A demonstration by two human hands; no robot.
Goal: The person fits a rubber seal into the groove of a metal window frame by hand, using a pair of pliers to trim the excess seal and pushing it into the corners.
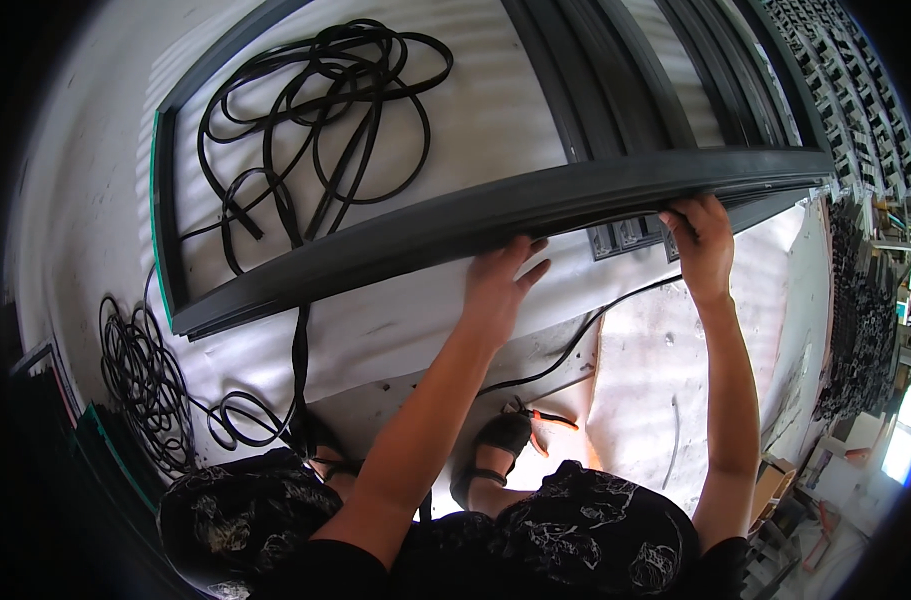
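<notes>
A large dark grey window-type frame (405, 225) is tilted up in front of me, its near bar running across the view. My left hand (500, 280) is at the underside of that bar, near its middle; thumb and forefinger are apart, and the other fingertips are hidden behind the bar. Farther right, my right hand (702, 245) has its fingers curled against the same bar's lower edge. Behind the right wrist passes a thin black strip (575, 335), which drops toward the floor; whether its end is in the fingers is hidden.
Loops of black flexible strip (370, 85) lie inside the frame, and another tangle (140, 385) is at the left. Dark profile bars (625, 90) lie under the frame. Orange-handled pliers (540, 420) are on the floor by my foot. Stacked profiles (860, 290) stand at right.
</notes>
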